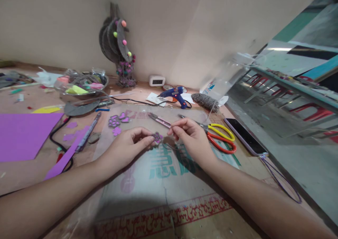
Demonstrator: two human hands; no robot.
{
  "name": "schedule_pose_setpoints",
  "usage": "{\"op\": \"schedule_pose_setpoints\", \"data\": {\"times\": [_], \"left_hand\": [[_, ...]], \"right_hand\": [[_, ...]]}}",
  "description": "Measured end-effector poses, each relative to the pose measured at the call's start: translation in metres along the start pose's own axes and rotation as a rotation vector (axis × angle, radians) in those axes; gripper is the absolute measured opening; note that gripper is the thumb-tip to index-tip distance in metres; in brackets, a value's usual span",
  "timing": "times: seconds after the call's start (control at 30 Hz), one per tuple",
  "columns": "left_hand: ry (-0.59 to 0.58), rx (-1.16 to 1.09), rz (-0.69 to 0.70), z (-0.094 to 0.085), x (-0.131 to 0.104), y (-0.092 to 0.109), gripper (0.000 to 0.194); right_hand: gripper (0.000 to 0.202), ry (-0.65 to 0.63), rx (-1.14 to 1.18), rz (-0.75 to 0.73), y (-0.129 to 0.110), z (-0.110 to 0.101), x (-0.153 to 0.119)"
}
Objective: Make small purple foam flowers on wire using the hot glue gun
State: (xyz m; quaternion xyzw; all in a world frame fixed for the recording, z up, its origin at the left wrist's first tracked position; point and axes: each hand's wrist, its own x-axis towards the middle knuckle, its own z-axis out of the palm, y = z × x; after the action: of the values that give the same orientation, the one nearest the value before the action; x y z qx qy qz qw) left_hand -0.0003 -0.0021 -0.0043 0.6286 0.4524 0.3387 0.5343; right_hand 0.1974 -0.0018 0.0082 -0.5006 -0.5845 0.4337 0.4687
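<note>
Your left hand (126,144) is pinching the little purple flower (157,137) and your right hand (188,133) grips what looks like thin wire right beside it. Keep both grips tight and close together; scissors (220,137) sit just right of your right grip.

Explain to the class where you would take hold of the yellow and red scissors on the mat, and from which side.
Take the scissors by the yellow and red loop handles, probably coming from the right. The loops lie flat and free toward the phone, while the blades point left, their tips close behind the right hand.
</note>
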Motion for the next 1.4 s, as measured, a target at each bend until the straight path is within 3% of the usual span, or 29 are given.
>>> {"op": "schedule_pose_setpoints", "data": {"times": [0.33,0.53,0.67,0.9,1.07,1.23,1.4], "left_hand": [[0.015,0.008,0.012,0.0,0.002,-0.004,0.018],[0.018,-0.001,0.038,0.0,0.002,-0.005,0.018],[0.021,0.029,0.038,0.0,0.001,-0.002,0.019],[0.005,0.025,0.039,0.0,0.001,-0.004,0.019],[0.007,0.016,0.051,0.001,0.001,-0.004,0.016],[-0.006,0.019,0.049,0.001,0.0,-0.002,0.015],[-0.009,0.045,0.049,0.001,-0.001,-0.002,0.017]], "right_hand": [[0.027,-0.113,-0.129,-0.027,-0.002,0.001,-0.006],[0.009,-0.107,-0.026,0.079,0.0,0.008,-0.007],[0.017,-0.114,0.046,0.096,-0.001,0.009,-0.007],[0.023,-0.156,-0.113,0.067,-0.003,0.007,-0.008],[0.01,-0.131,-0.074,0.05,0.006,0.007,-0.006],[0.012,-0.12,-0.015,0.069,0.005,0.009,-0.007],[0.008,-0.116,-0.133,0.055,0.0,0.008,-0.008]]}}
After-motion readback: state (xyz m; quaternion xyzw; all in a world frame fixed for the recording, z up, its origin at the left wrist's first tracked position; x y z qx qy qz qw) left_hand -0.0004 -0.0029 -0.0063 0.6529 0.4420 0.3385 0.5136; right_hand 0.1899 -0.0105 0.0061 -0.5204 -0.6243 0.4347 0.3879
